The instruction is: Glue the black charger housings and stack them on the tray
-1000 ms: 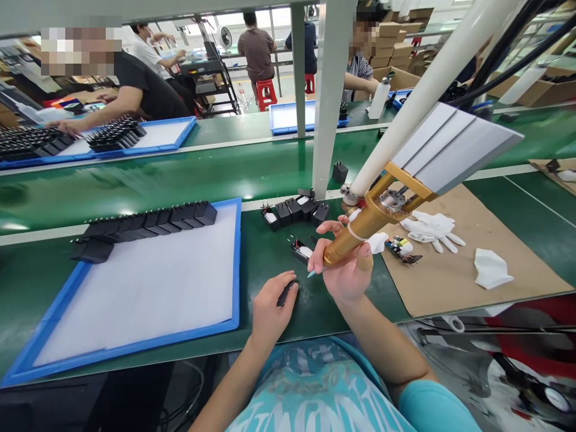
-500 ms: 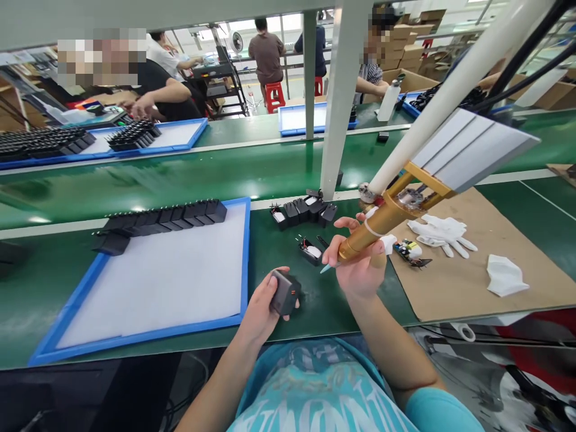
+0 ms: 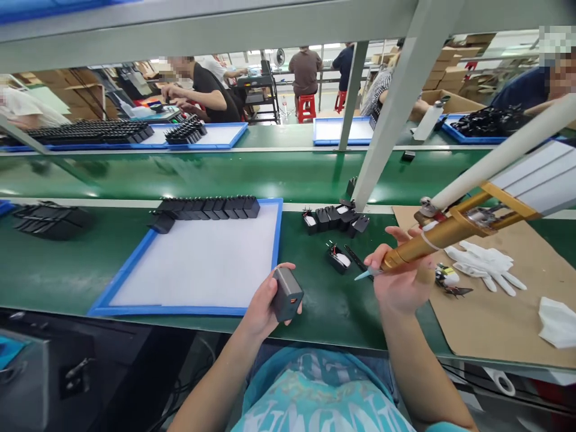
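My left hand (image 3: pixel 263 303) is closed around a black charger (image 3: pixel 287 294), tilted so the end with an orange USB port shows. My right hand (image 3: pixel 398 285) grips the gold barrel of a glue dispenser (image 3: pixel 425 245). Its pale blue nozzle (image 3: pixel 362 275) points left, towards the charger but apart from it. On the green bench between and beyond my hands lies an open charger housing (image 3: pixel 338 259) with white and red parts inside. Behind it sits a cluster of black housings (image 3: pixel 335 217), some open.
Left of my hands lies a blue-rimmed tray (image 3: pixel 279 240) with a row of black chargers (image 3: pixel 216 209). Cardboard (image 3: pixel 477 324) on the right carries white gloves (image 3: pixel 488 264) and a small circuit board (image 3: pixel 447 277). A slanted white post (image 3: pixel 391 108) rises ahead. Co-workers sit beyond the green conveyor (image 3: pixel 252 174).
The view has turned left, so the bench appears farther right. The nozzle and the charger are farther apart, and the charger has been tilted to show more of its port end.
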{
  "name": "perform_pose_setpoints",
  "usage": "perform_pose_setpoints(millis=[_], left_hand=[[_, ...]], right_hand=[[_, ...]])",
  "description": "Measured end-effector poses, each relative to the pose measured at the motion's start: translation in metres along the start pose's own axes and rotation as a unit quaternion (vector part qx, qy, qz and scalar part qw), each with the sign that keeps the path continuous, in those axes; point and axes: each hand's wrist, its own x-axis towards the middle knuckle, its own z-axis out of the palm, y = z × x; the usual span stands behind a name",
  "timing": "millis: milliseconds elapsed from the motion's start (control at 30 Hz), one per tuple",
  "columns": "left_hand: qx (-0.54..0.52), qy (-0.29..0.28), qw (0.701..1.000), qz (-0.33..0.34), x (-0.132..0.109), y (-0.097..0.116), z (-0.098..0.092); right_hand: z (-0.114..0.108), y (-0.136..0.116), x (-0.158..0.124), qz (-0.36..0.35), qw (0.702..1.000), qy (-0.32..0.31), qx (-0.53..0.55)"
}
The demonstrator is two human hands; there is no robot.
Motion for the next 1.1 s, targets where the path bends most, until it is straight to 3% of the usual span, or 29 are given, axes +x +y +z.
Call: perform_pose_setpoints(millis=[67, 133, 167, 200, 267, 333, 433, 533, 667, 733, 800, 867, 900, 967, 1033, 1067, 1100], left_hand=[[0.092, 0.017, 0.995, 0.020, -0.004, 0.012, -0.014], [0.284, 0.064, 0.956, 0.041, -0.002, 0.028, -0.038], [0.401, 0.105, 0.909, 0.051, 0.001, 0.038, -0.055], [0.521, 0.150, 0.838, 0.059, 0.006, 0.049, -0.075], [0.695, 0.255, 0.668, 0.070, 0.019, 0.074, -0.121], [0.808, 0.309, 0.498, 0.064, 0.033, 0.103, -0.169], [0.828, 0.341, 0.440, 0.068, 0.051, 0.143, -0.225], [0.828, 0.366, 0.418, 0.080, 0.061, 0.168, -0.255], [0.810, 0.411, 0.402, 0.119, 0.066, 0.173, -0.276], [0.794, 0.437, 0.399, 0.144, 0.072, 0.171, -0.279], [0.781, 0.444, 0.399, 0.182, 0.084, 0.169, -0.270], [0.769, 0.408, 0.427, 0.245, 0.105, 0.166, -0.243], [0.760, 0.368, 0.458, 0.279, 0.119, 0.163, -0.222], [0.730, 0.269, 0.552, 0.301, 0.155, 0.152, -0.173], [0.703, 0.168, 0.645, 0.248, 0.197, 0.133, -0.120], [0.694, 0.122, 0.679, 0.204, 0.218, 0.121, -0.095], [0.693, 0.095, 0.690, 0.185, 0.239, 0.109, -0.073]], right_hand=[[-0.002, 0.000, 0.001, -0.004, 1.000, 0.003, 0.005], [-0.004, 0.001, 0.002, -0.009, 1.000, 0.008, 0.006], [-0.005, 0.002, 0.003, -0.010, 1.000, 0.013, 0.003], [-0.006, 0.003, 0.004, -0.012, 1.000, 0.017, 0.001], [-0.008, 0.004, 0.006, -0.009, 0.999, 0.030, -0.005], [-0.010, 0.006, 0.008, -0.002, 0.999, 0.037, -0.015], [-0.011, 0.009, 0.009, 0.004, 0.998, 0.043, -0.034], [-0.010, 0.012, 0.009, -0.006, 0.998, 0.049, -0.027], [-0.008, 0.013, 0.009, -0.030, 0.999, 0.024, -0.002], [-0.007, 0.012, 0.008, -0.036, 0.999, 0.013, 0.002], [-0.006, 0.011, 0.007, -0.037, 0.999, 0.005, 0.007], [-0.006, 0.010, 0.005, -0.032, 0.999, -0.007, 0.015], [-0.006, 0.009, 0.004, -0.029, 0.999, -0.012, 0.019], [-0.006, 0.009, 0.002, -0.024, 0.999, -0.021, 0.024], [-0.005, 0.009, 0.000, -0.022, 0.999, -0.028, 0.031], [-0.005, 0.009, -0.001, -0.023, 0.999, -0.032, 0.033], [-0.005, 0.008, -0.002, -0.024, 0.998, -0.037, 0.035]])
